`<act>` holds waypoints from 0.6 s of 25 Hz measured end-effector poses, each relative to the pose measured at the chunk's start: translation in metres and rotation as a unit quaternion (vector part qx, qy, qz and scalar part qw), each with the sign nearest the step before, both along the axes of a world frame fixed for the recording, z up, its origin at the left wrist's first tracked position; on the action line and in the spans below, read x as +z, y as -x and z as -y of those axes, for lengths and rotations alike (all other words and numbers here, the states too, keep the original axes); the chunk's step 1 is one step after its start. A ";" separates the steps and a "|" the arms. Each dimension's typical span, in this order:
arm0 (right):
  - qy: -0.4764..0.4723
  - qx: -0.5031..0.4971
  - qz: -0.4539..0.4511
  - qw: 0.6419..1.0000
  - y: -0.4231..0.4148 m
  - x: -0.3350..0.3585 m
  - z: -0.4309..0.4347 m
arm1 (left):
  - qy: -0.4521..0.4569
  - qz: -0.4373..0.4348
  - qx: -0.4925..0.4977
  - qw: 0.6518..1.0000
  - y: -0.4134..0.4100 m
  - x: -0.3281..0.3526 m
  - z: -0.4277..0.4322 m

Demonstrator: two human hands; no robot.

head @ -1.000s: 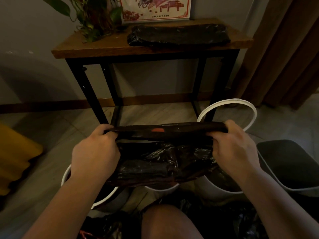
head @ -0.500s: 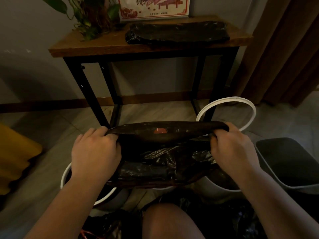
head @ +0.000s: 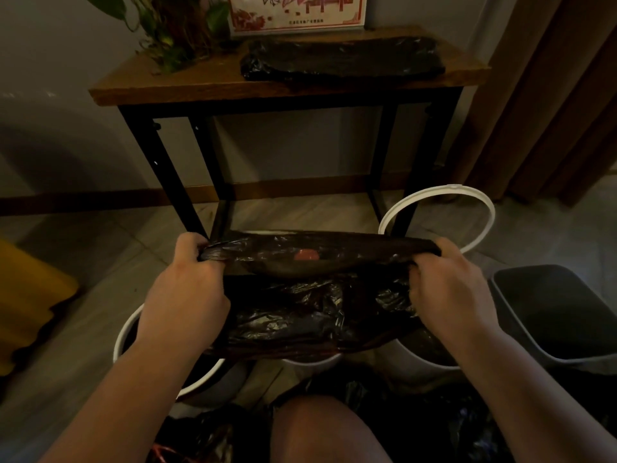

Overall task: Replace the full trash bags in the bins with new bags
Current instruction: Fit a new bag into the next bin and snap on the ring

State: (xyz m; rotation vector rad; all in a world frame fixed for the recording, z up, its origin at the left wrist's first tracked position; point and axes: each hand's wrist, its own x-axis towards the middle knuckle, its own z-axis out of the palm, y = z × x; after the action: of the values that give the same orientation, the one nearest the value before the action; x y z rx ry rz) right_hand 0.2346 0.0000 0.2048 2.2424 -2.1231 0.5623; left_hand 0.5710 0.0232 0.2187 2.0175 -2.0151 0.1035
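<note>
My left hand (head: 187, 289) and right hand (head: 450, 289) hold a black trash bag (head: 317, 312) stretched between them, above the bins on the floor; the fingers (head: 192, 243) of each hand are curled tight and clamped on a bunched end of the bag's top edge, one end in each hand; that edge runs taut and nearly level, with a small red patch (head: 305, 253) showing near its middle; the rest of the bag hangs crumpled below it. Under my left wrist stands a white round bin (head: 125, 332); the rims of two more white bins (head: 310, 362) peek out beneath the bag, and I cannot tell whether the plastic touches them; a grey bin (head: 551, 315) stands at the far right, apart from the bag. A white ring (head: 487, 222) sits just beyond my right hand, by a leg of the counter (head: 200, 85); on the counter lie folded black bags (head: 340, 58), beside a plant (head: 173, 31) and in front of a framed picture (head: 297, 11); my knee (head: 320, 429) shows at the bottom, with more black plastic around it.
</note>
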 end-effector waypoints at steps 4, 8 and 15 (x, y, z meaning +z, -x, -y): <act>-0.002 0.012 0.024 1.000 -0.005 -0.002 0.000 | -0.004 0.000 0.031 1.000 0.006 0.000 0.001; -0.012 0.035 0.015 0.999 -0.001 0.000 0.003 | 0.017 0.023 0.077 0.997 0.002 0.002 -0.002; 0.054 0.011 -0.024 0.998 -0.021 0.013 -0.003 | 0.084 0.012 0.071 0.994 0.000 0.008 -0.004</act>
State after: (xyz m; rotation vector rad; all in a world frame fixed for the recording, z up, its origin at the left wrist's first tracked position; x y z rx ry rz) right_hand 0.2561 0.0029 0.2181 2.2005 -1.9978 0.6028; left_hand 0.5712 0.0273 0.2265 2.0584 -1.8091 0.3176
